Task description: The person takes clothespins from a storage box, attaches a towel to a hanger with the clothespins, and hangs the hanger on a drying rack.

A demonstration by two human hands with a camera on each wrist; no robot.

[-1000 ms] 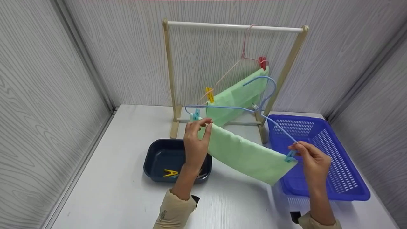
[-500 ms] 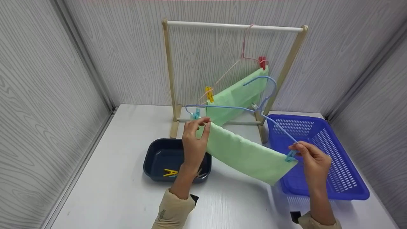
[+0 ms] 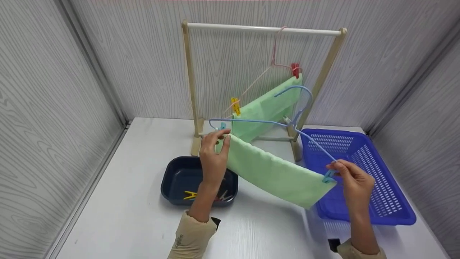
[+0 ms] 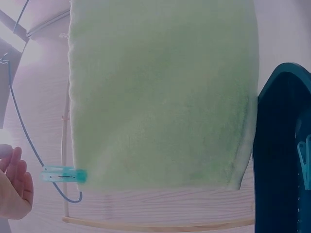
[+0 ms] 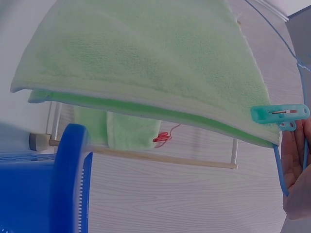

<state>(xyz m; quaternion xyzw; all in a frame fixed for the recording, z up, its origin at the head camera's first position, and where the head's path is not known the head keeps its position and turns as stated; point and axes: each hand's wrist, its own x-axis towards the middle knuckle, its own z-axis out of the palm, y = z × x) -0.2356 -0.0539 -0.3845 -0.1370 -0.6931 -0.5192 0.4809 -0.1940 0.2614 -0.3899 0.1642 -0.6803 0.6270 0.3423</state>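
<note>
A light green towel [image 3: 273, 169], folded over, hangs from a blue hanger [image 3: 251, 121] by a teal clothespin at each end. My right hand [image 3: 354, 180] holds the hanger's right end, close to the right clothespin [image 5: 279, 113]. In front of the towel's upper left part is my left hand [image 3: 214, 154], with thumb and index finger bent towards each other. The left wrist view shows this hand apart from the cloth, near the left clothespin [image 4: 63, 174]. In the head view it partly covers that clothespin.
Behind stands a rack with a white rail [image 3: 262, 28]. A pink hanger [image 3: 274, 50] on it carries another green towel [image 3: 266, 104] with yellow and red clothespins. A dark tub [image 3: 172, 180] with loose clothespins stands left, a blue basket [image 3: 399, 201] right.
My left hand has shifted a little to the left along the towel's top edge. The right hand, blue hanger and held towel have stayed nearly still.
</note>
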